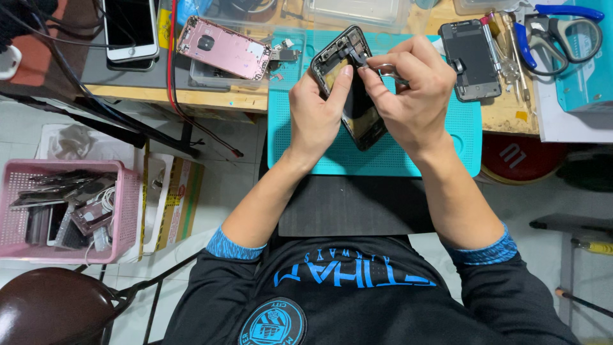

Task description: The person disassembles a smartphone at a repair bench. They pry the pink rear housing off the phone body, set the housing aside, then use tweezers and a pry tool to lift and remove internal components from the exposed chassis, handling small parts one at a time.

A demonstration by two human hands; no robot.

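The left hand (316, 108) grips an opened phone body (350, 86) by its left edge, thumb pressed on the inner face near the top, holding it tilted above a teal work mat (306, 150). The right hand (412, 96) is clenched around metal tweezers (382, 69), whose tips reach into the phone's upper end. The two hands touch over the phone, and its lower end pokes out between the wrists.

The mat lies on the wooden bench (211, 97) and overhangs its near edge toward the person's lap. Open mat shows to the left of the left hand and below both wrists.

To the right, a dark phone part (471, 59) lies just beside the right hand on the mat's corner, with thin screwdrivers (501, 54) and blue-handled scissors (562, 35) beyond it. To the left, a pink phone back shell (223, 48) rests tilted on a clear tray, well apart from the left hand, and a white phone (131, 29) lies farther left. A red cable (175, 76) hangs over the bench edge. A pink basket (128, 211) of parts stands on the floor, lower left.
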